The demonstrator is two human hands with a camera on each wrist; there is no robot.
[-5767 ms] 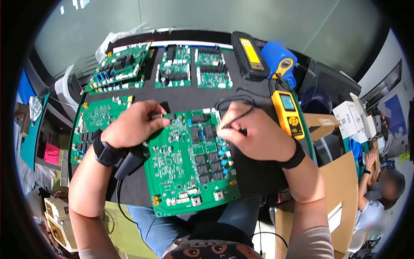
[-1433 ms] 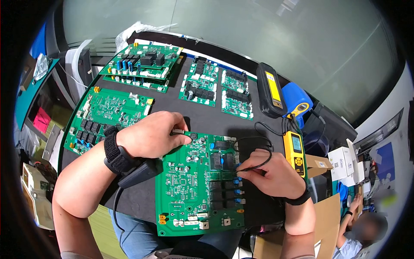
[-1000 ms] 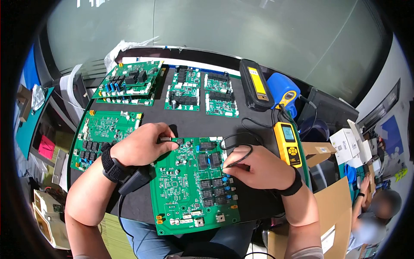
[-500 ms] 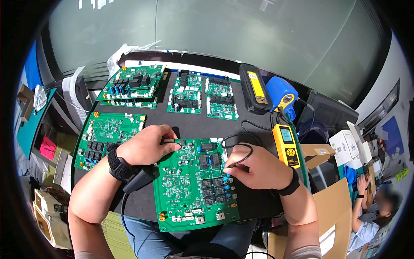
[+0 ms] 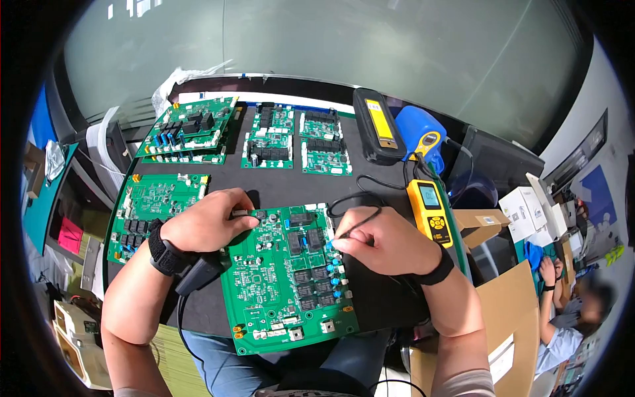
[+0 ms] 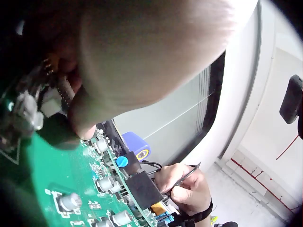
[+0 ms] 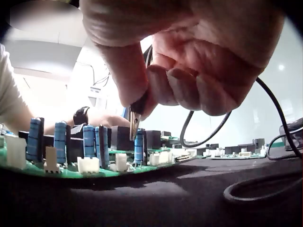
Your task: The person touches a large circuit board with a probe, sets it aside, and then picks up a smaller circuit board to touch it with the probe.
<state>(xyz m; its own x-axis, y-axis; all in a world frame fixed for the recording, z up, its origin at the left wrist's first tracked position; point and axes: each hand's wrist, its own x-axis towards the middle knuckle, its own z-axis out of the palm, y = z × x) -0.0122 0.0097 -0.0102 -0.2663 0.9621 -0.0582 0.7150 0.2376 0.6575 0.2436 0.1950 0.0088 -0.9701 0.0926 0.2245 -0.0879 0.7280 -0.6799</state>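
Note:
A large green circuit board (image 5: 261, 291) lies at a slant on the dark mat. My left hand (image 5: 210, 221) grips its far left corner, thumb over the edge beside a small grey metal part (image 5: 241, 213); the other fingers are largely hidden. At the board's right side my right hand (image 5: 387, 241) pinches a small metal alligator clip (image 7: 135, 124) on a black cable (image 7: 222, 125). The clip points down, its tip right at the top of the farthest upright blue resistor (image 7: 138, 147). Several more blue resistors (image 7: 34, 139) stand in the same row, beside black relays (image 5: 305, 290).
A yellow meter (image 5: 430, 213) with a lit screen lies to the right, cables running from it. Behind are a black case (image 5: 378, 126) and a blue device (image 5: 418, 132). More boards lie left (image 5: 162, 198) and at the back (image 5: 268, 142). Another person sits at far right.
My right hand has shifted slightly away from me along the resistor row, uncovering an upper blue resistor. My left hand keeps its hold on the board's corner. The head view has swung slightly.

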